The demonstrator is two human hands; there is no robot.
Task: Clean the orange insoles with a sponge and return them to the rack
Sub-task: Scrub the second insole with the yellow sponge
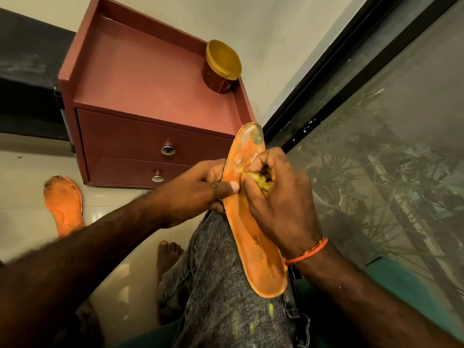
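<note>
While the red drawer cabinet stands on the floor with a brown tub on top, one orange insole lies along the person's knee. The left hand pinches its edge with curled fingers, and the right hand grips a yellow sponge pressed on it. A second insole lies on the floor.

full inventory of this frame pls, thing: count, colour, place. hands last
insole in hand: 1, orange, dirty toe end, resting along the person's knee
insole on floor: 1, orange, dirty toe end, left of the cabinet
sponge: 1, yellow, against the held insole
cabinet: 1, reddish-brown, two drawers with metal knobs
tub: 1, brown, gold lid, back right of cabinet top
window: 1, black frame, right
floor: pale tiles
jeans: grey, yellow smears
foot: 1, bare, on floor
wrist thread: orange, right wrist
left hand: grips held insole
right hand: grips sponge
</note>
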